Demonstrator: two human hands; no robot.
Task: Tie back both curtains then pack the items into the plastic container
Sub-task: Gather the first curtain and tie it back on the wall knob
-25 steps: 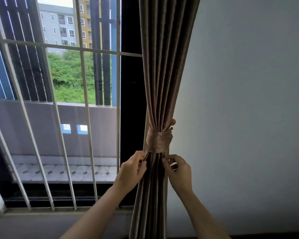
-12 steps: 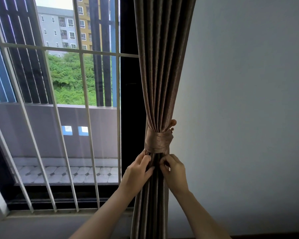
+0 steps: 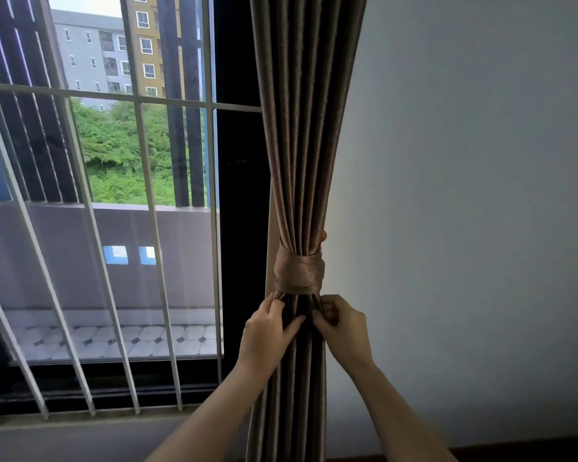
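Curtain pinched (below tieback) by left fingers; right fingers too.

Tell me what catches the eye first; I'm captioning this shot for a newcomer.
The brown curtain hangs gathered at centre, cinched by a matching tieback, with the barred window to its left. Just below the tieback, the left hand and the right hand pinch its folds.

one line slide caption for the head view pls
Left hand and right hand pinch the curtain just below its tieback.
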